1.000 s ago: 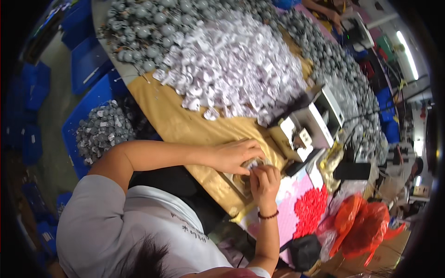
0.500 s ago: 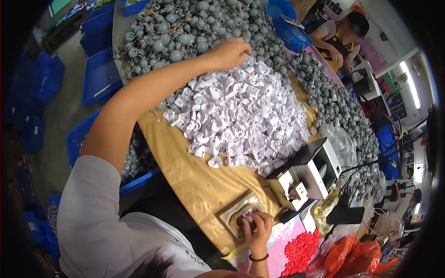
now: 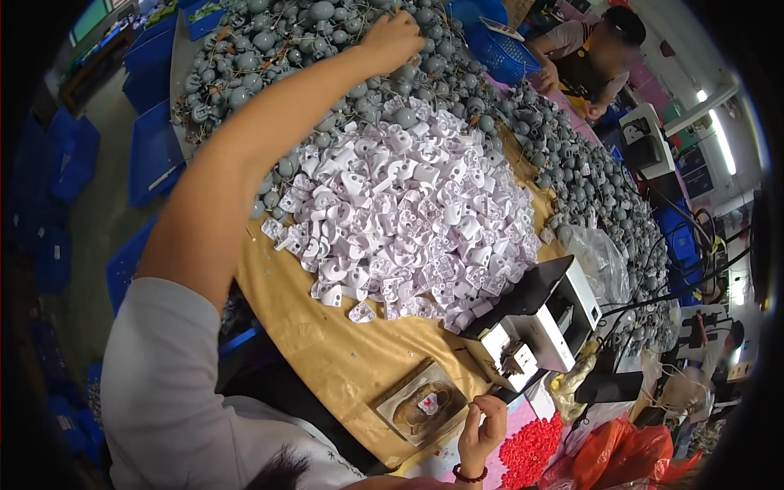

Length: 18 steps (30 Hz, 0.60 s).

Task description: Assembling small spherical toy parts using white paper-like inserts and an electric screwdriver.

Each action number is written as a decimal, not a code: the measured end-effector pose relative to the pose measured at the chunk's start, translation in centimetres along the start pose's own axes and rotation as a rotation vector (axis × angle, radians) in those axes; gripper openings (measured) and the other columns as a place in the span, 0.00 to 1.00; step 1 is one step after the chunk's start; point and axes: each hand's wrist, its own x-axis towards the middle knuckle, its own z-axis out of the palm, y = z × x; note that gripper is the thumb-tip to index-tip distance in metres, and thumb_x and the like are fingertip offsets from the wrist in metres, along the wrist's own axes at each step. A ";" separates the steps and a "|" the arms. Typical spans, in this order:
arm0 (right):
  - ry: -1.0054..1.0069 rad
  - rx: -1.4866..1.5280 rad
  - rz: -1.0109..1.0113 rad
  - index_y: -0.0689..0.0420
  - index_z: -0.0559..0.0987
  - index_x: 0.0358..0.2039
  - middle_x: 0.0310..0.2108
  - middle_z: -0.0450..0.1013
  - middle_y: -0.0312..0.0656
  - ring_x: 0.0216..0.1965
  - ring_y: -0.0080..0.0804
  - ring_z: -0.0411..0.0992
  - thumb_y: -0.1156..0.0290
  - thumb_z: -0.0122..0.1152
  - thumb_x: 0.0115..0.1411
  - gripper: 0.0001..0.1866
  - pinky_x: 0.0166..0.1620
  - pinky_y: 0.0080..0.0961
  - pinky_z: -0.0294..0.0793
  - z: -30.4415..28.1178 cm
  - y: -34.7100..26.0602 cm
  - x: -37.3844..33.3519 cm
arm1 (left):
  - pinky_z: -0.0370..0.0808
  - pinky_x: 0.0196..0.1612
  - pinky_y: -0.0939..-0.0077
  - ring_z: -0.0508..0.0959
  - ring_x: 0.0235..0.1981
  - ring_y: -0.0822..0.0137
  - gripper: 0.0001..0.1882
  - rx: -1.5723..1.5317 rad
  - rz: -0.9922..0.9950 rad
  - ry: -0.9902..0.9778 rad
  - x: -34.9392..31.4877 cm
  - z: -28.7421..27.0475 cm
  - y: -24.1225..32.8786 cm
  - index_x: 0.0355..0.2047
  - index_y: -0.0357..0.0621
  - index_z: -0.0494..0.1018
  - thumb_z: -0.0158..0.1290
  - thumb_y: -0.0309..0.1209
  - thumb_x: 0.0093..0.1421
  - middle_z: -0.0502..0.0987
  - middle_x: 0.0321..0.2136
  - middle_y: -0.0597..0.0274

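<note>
My left arm stretches across the table, and my left hand (image 3: 392, 42) is over the far heap of grey round parts with thin wires (image 3: 322, 65). Its fingers are curled downward, and whatever they grip is hidden. Nearer to me, a metal block fixture (image 3: 402, 406) with an oval hollow rests on the tan sheet. In the hollow sits a small white plastic piece (image 3: 428, 405) with a red spot. Just right of the fixture is my right hand (image 3: 483, 426), bent fingers drawn together; anything between them is too small to make out. It is beside a pile of small red pieces (image 3: 527, 457).
A large heap of white plastic parts (image 3: 416, 220) covers the middle of the table. Right of it stands an open white box-shaped device (image 3: 555, 318) with cables. Blue bins (image 3: 155, 151) line the left side. A co-worker (image 3: 584, 61) sits across the table by a blue basket (image 3: 502, 53).
My left hand has moved farther away over the grey parts. My right hand has left the fixture and moved right and nearer; the white piece with the red spot stays in the hollow.
</note>
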 end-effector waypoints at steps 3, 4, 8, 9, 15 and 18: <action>0.028 -0.005 -0.047 0.63 0.77 0.33 0.32 0.74 0.46 0.34 0.38 0.73 0.85 0.60 0.55 0.05 0.39 0.28 0.71 -0.3 -0.6 0.5 | 0.71 0.48 0.60 0.73 0.48 0.60 0.06 -0.496 -0.081 0.047 -0.6 -5.5 2.7 0.34 0.51 0.79 0.55 0.34 0.58 0.79 0.34 0.66; 0.032 -0.002 -0.080 0.63 0.77 0.33 0.32 0.74 0.47 0.34 0.39 0.73 0.86 0.60 0.54 0.06 0.39 0.28 0.72 -0.3 -0.9 0.9 | 0.70 0.48 0.61 0.75 0.42 0.59 0.08 -0.629 -0.009 0.029 -0.9 -7.4 3.2 0.35 0.50 0.78 0.51 0.34 0.60 0.79 0.30 0.64; 0.075 0.032 -0.227 0.64 0.76 0.37 0.37 0.73 0.51 0.38 0.43 0.72 0.87 0.58 0.53 0.10 0.41 0.31 0.72 -1.3 -3.2 2.4 | 0.74 0.38 0.69 0.76 0.32 0.70 0.08 -1.262 -0.107 -0.256 -4.5 -17.4 12.9 0.38 0.44 0.76 0.51 0.33 0.63 0.79 0.32 0.64; 0.096 -0.013 -0.308 0.64 0.75 0.42 0.40 0.72 0.53 0.41 0.45 0.71 0.83 0.61 0.54 0.13 0.44 0.34 0.71 -1.9 -4.1 2.8 | 0.73 0.31 0.73 0.76 0.27 0.72 0.08 -1.392 0.049 -0.173 -6.0 -19.0 15.5 0.38 0.43 0.75 0.51 0.33 0.63 0.78 0.29 0.63; -0.078 0.241 -0.240 0.66 0.70 0.50 0.41 0.74 0.50 0.43 0.38 0.75 0.76 0.69 0.55 0.24 0.48 0.34 0.74 -1.6 -7.6 3.0 | 0.71 0.28 0.79 0.74 0.24 0.78 0.08 -2.039 0.064 -0.894 -15.7 -25.8 26.7 0.38 0.39 0.72 0.52 0.31 0.66 0.77 0.27 0.65; -0.150 0.692 0.213 0.65 0.71 0.46 0.35 0.75 0.42 0.32 0.25 0.76 0.82 0.58 0.63 0.12 0.36 0.20 0.78 -1.7 -6.8 -0.4 | 0.76 0.32 0.78 0.76 0.27 0.76 0.10 -2.389 -0.328 -1.332 -19.4 -26.2 29.8 0.42 0.38 0.71 0.53 0.32 0.66 0.76 0.30 0.64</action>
